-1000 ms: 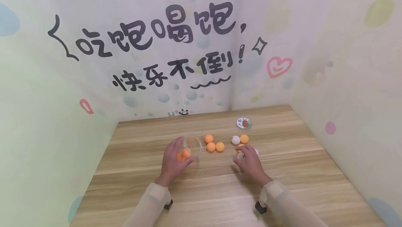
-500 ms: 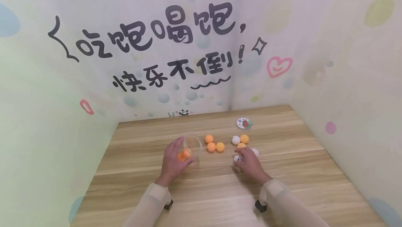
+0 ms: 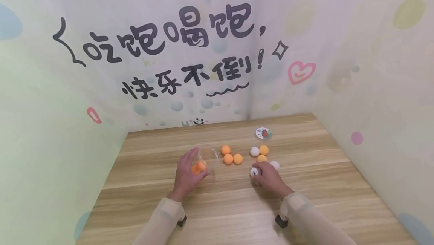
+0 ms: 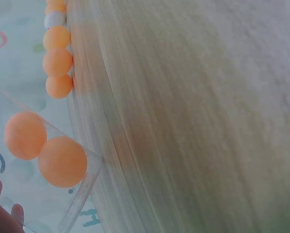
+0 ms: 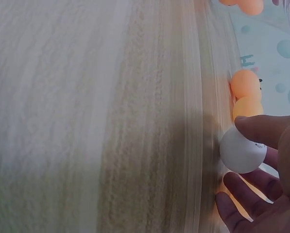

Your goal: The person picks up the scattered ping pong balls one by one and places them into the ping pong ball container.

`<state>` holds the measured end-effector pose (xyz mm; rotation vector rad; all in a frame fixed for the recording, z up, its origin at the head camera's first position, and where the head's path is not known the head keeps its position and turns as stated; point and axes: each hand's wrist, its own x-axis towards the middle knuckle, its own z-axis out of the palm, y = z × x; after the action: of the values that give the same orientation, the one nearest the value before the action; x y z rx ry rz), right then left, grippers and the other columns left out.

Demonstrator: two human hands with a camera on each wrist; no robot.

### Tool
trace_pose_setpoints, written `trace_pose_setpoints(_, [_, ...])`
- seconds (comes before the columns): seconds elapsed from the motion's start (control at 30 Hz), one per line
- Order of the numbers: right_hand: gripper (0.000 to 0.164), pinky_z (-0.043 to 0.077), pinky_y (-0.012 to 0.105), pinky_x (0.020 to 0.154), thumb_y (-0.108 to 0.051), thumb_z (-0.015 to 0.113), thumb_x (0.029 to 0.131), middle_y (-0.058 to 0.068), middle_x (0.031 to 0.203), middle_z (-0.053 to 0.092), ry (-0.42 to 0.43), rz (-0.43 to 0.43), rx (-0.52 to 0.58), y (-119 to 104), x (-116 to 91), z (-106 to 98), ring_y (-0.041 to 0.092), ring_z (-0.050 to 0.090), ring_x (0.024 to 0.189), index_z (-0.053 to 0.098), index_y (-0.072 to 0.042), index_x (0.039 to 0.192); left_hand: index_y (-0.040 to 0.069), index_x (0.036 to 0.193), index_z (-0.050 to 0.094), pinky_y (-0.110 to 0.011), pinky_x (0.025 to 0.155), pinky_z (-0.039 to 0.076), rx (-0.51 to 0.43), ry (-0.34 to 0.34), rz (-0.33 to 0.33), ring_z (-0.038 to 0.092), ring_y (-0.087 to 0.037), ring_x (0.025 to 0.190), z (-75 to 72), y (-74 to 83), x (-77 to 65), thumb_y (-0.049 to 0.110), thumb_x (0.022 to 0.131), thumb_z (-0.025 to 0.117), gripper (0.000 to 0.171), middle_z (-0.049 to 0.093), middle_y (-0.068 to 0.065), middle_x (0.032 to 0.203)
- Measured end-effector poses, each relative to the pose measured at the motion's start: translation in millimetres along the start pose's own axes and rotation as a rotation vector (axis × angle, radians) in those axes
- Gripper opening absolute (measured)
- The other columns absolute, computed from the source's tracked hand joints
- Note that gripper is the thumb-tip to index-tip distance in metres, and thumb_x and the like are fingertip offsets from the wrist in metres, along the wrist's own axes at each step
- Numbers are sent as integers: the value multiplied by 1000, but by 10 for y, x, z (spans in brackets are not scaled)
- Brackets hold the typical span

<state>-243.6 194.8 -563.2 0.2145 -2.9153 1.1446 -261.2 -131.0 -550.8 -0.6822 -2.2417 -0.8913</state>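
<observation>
My left hand [image 3: 187, 170] grips a clear plastic tub [image 3: 211, 151]; its round mouth faces right in the head view. Two orange ping-pong balls [image 4: 62, 161] lie inside the tub. Between thumb and fingers, my right hand [image 3: 270, 177] pinches a white ping-pong ball [image 3: 255, 172] with a dark print, low over the table. The thumb lies on this white ball [image 5: 243, 149] in the right wrist view. Close by that hand are a yellow-orange ball [image 3: 262, 158], partly covered by the fingers, and another white ball [image 3: 275, 166].
Three orange balls [image 3: 228, 158] sit grouped right of the tub. Behind the right hand, a white ball [image 3: 254, 151] touches a yellow-orange ball [image 3: 263, 150]. Farther back lies a round printed lid [image 3: 263, 133]. Walls border the wooden table [image 3: 217, 215] at the back and sides.
My right hand has closed its fingers on the white ball, and the ball has shifted slightly left. My left hand and the tub have stayed in place.
</observation>
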Motion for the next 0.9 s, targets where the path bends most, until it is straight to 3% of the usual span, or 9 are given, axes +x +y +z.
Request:
trace_pose_setpoints(0.57, [39,50,41,82,-10,80,77,6,102,64,10,-19,-23,-67,51,33,19,57,91,68,-5,114,9,143,46,-53,101,37,2,16,19,48,-32,123,11,-16,-5,31,59,93,98,52,-11,138])
trace_pose_setpoints(0.9, [39,50,40,80,-5,78,77,3,102,65,25,-21,92,-176,69,30,18,57,90,68,-6,114,11,144,44,-54,101,37,2,-1,-11,48,-31,124,6,4,0,29,61,92,97,51,-9,139])
